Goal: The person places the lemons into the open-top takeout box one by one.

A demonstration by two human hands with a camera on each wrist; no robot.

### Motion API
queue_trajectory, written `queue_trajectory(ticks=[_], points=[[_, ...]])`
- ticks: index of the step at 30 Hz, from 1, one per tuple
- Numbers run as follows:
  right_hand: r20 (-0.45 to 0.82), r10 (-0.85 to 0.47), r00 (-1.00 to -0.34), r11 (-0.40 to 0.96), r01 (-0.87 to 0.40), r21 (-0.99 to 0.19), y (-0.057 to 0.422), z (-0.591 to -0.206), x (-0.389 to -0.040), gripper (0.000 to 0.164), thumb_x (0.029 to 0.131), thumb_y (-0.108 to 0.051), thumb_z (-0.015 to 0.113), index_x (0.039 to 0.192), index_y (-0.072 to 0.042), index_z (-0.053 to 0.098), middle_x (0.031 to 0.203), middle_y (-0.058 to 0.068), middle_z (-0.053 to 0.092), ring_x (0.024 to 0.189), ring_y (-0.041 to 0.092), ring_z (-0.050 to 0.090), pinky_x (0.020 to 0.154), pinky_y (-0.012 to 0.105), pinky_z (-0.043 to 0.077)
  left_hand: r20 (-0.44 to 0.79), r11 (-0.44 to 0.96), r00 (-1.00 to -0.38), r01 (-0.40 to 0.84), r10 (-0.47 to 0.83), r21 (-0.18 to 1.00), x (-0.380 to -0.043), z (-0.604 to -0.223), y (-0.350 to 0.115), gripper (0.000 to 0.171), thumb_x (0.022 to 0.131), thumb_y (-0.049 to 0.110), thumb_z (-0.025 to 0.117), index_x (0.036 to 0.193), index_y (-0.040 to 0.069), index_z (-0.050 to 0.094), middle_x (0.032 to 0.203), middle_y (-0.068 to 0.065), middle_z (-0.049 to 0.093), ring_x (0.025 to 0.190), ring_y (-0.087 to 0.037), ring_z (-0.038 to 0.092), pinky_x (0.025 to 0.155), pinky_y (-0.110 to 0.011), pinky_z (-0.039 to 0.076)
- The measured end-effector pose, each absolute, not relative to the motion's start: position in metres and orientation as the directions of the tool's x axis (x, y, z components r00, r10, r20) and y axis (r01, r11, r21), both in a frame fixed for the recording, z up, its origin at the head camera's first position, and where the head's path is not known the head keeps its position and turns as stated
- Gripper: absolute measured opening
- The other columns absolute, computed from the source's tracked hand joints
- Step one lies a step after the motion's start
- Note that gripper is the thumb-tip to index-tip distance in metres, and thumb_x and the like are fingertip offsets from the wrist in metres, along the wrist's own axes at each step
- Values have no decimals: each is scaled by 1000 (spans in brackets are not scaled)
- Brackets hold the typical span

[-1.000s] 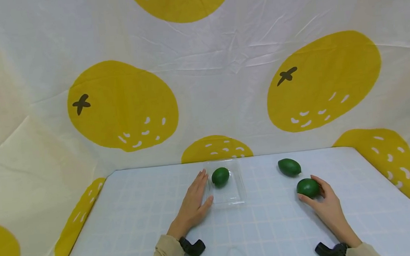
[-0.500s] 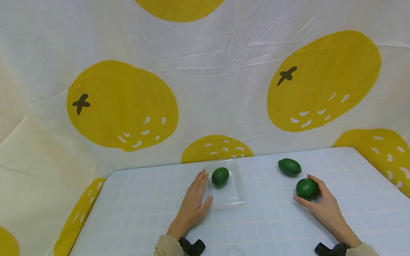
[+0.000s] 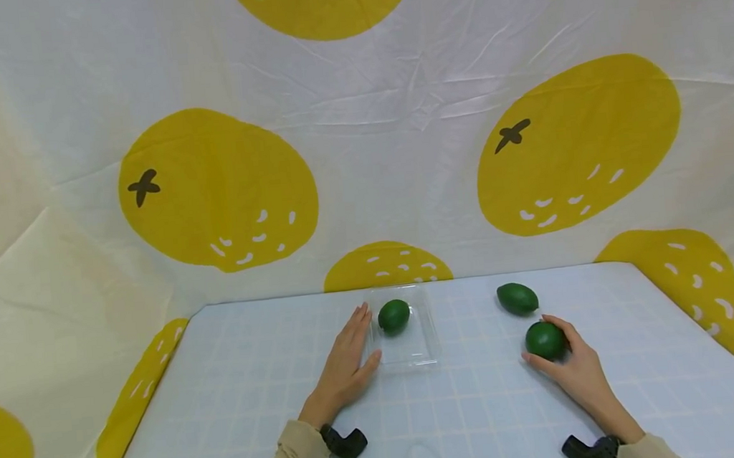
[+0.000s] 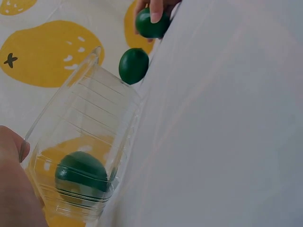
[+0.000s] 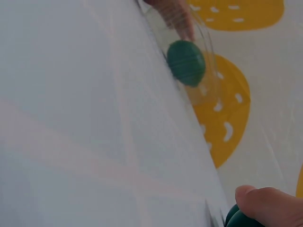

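Note:
A clear plastic container (image 3: pixel 423 350) stands at the middle of the table's far side, with one green lime (image 3: pixel 394 317) lying in its left part. My left hand (image 3: pixel 342 367) rests against its left side, fingers straight and thumb spread at the near corner. Over on the right, my right hand (image 3: pixel 579 370) holds a second lime (image 3: pixel 545 341) between thumb and fingers. In the right wrist view only the thumb (image 5: pixel 265 203) and an edge of that held lime (image 5: pixel 239 220) show. A third lime (image 3: pixel 518 299) lies just behind it, untouched.
A pale checked cloth (image 3: pixel 484 407) covers the table. Behind it hangs a white curtain (image 3: pixel 401 169) printed with large yellow fruit. Both wrists wear black camera mounts (image 3: pixel 345 443), and a thin pale cord (image 3: pixel 417 449) shows near the front edge.
My right hand and the lime in it have shifted slightly to the left. The left hand, the container and the other limes stay where they were.

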State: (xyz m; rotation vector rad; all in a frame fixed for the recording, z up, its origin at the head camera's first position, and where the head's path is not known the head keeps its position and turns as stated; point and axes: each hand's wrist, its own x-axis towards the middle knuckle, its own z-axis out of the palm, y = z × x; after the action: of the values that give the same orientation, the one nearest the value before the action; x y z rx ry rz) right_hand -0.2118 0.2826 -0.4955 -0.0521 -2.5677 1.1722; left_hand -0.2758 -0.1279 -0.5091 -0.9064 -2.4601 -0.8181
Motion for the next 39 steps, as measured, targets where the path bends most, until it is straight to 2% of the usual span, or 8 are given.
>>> queue_trajectory(ticks=[6,21,23,25,28,30,34,39], points=[[194,112,-975,640,-79,-764,280,-482,-215,84,81,-34,82,147,-6,39,148,31,37,131,51,41,101,66,37,533,619,-713,684,456,385,-276,-510,-128,67,99,32,48,155,0,28,164,-12,21,150,-26,18,118,-48,22],[194,70,-978,539,-127,-833,254,-443,-238,84,82,-33,82,150,-10,38,152,27,33,130,47,45,102,59,42,491,630,-743,658,455,412,-276,-509,-127,67,100,33,45,156,2,26,164,-11,18,151,-23,15,120,-46,19],[202,69,-977,520,-138,-843,248,-440,-243,83,82,-31,82,149,-10,39,151,24,35,129,45,46,101,54,45,486,632,-747,654,454,415,-277,-509,-127,67,100,33,45,156,2,25,165,-10,17,151,-23,14,120,-46,18],[211,68,-975,510,-148,-848,243,-438,-249,82,82,-30,83,149,-11,40,149,22,38,127,43,49,98,42,49,487,632,-746,655,454,415,-276,-508,-127,67,100,33,45,156,3,25,165,-9,17,151,-23,14,120,-46,19],[222,55,-974,505,-164,-847,233,-434,-255,82,81,-30,83,149,-11,40,148,21,39,125,40,50,96,35,50,500,631,-739,660,451,407,-277,-509,-127,67,100,32,46,156,2,26,165,-8,17,151,-23,15,119,-47,20],[234,44,-971,490,-183,-852,225,-432,-259,82,81,-28,83,149,-11,41,149,21,39,125,40,50,100,38,49,509,629,-732,666,452,400,-276,-509,-127,67,100,32,47,155,1,27,165,-8,17,151,-25,16,119,-47,21],[250,17,-968,456,-215,-864,209,-428,-266,82,80,-27,84,149,-11,42,151,22,37,129,41,47,107,53,40,509,631,-731,668,455,395,-276,-509,-127,66,100,33,46,155,2,27,165,-9,18,151,-25,17,119,-47,21],[254,-16,-967,429,-236,-872,186,-424,-273,83,79,-27,85,149,-13,42,153,18,37,133,38,44,112,53,33,509,627,-730,670,457,397,-276,-510,-128,67,100,33,46,156,3,26,164,-11,19,151,-25,17,119,-47,20]])
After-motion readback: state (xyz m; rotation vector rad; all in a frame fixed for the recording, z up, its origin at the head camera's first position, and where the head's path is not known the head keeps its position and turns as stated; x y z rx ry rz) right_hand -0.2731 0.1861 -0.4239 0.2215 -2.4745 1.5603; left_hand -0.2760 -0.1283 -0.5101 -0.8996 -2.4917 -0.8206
